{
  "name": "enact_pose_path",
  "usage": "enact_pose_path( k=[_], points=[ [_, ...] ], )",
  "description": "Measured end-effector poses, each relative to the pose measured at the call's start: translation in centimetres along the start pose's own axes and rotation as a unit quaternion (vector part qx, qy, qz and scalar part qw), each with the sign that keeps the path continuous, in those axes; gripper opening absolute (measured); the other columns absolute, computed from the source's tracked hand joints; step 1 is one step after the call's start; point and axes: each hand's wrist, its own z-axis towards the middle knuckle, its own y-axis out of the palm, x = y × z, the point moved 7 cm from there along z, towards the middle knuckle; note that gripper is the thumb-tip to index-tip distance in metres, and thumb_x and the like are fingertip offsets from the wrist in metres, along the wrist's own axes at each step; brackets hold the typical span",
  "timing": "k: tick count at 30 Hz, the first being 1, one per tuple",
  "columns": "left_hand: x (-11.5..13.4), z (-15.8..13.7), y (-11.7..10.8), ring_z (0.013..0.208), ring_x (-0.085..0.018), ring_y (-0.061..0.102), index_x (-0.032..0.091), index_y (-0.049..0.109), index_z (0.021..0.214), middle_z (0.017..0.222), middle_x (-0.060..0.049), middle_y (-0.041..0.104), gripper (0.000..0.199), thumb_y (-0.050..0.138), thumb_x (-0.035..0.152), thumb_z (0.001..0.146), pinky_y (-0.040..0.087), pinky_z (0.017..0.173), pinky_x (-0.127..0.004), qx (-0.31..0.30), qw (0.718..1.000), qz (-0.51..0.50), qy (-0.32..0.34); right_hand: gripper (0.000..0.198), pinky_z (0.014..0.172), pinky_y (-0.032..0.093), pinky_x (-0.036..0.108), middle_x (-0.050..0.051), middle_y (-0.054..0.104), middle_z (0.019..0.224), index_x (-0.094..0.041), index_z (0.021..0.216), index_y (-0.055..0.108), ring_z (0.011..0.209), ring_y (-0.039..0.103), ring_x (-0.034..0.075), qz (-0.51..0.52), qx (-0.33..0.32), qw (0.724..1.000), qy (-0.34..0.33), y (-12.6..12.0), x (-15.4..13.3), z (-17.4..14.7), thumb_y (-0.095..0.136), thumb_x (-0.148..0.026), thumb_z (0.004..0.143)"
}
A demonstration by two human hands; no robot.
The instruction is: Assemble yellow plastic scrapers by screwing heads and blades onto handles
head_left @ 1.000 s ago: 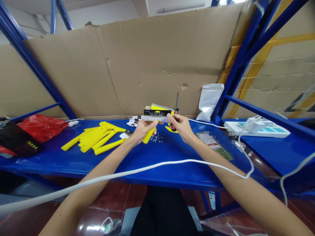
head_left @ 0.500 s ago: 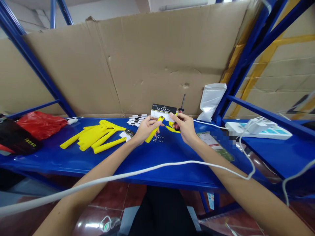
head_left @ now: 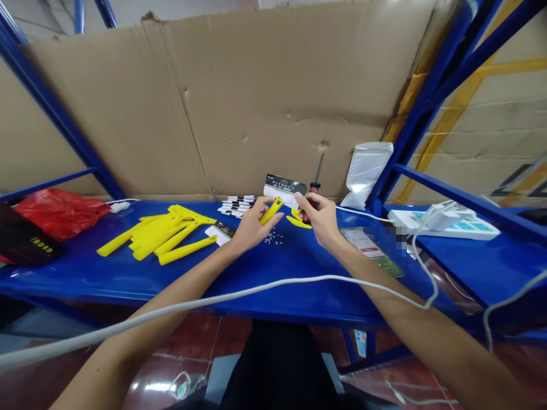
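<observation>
My left hand (head_left: 253, 226) is closed around a yellow plastic handle (head_left: 270, 210) with a slot at its upper end. My right hand (head_left: 321, 219) grips a red-and-black screwdriver (head_left: 315, 185), its shaft pointing up. Thumb and finger of that same hand pinch the edge of a black-and-white printed card (head_left: 284, 185), which stands just beyond the yellow handle. Under the right hand, yellow curved pieces (head_left: 298, 222) show in part. Small metal bits (head_left: 274, 236), too tiny to name surely, lie scattered on the blue table between the hands.
Yellow handles (head_left: 160, 233) are piled at left, one with a card (head_left: 220, 232). More cards (head_left: 236, 206) stack behind my left hand. A phone (head_left: 367, 247) and a power strip (head_left: 444, 223) lie at right. A white cable (head_left: 273, 285) crosses in front of my forearms.
The yellow handle has turned in my left hand, so its slotted end faces me more. The card has tilted slightly. My right hand still holds the screwdriver.
</observation>
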Motion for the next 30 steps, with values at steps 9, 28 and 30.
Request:
enact_pose_path(
  k=[9, 28, 30],
  points=[
    [-0.5, 0.2, 0.4, 0.042, -0.011, 0.048, 0.026, 0.054, 0.121, 0.061, 0.01, 0.054, 0.05, 0.066, 0.072, 0.106, 0.033, 0.045, -0.024, -0.02, 0.986, -0.149, -0.073, 0.065, 0.055, 0.044, 0.028, 0.003, 0.063, 0.081, -0.022, 0.075, 0.07, 0.064, 0.055, 0.013, 0.012, -0.058, 0.998, -0.01, 0.7, 0.4, -0.2, 0.072, -0.084, 0.093],
    [-0.6, -0.3, 2.3, 0.038, -0.01, 0.045, 0.023, 0.052, 0.084, 0.06, 0.003, 0.059, 0.063, 0.073, 0.081, 0.094, 0.04, 0.043, -0.026, -0.097, 0.899, -0.365, -0.221, 0.056, 0.054, 0.045, 0.028, -0.002, 0.062, 0.067, -0.019, 0.098, 0.084, 0.056, 0.053, 0.013, -0.006, -0.003, 1.0, 0.006, 0.0, 1.6, 0.0, 0.09, -0.071, 0.078],
    [-0.7, -0.3, 2.3, 0.039, -0.01, 0.044, 0.023, 0.053, 0.082, 0.058, 0.002, 0.059, 0.064, 0.073, 0.083, 0.094, 0.039, 0.043, -0.026, -0.096, 0.899, -0.367, -0.219, 0.055, 0.054, 0.044, 0.027, -0.002, 0.061, 0.067, -0.019, 0.095, 0.084, 0.056, 0.053, 0.012, -0.005, -0.006, 1.0, 0.004, 0.0, 1.6, -0.1, 0.09, -0.071, 0.079]
  ],
)
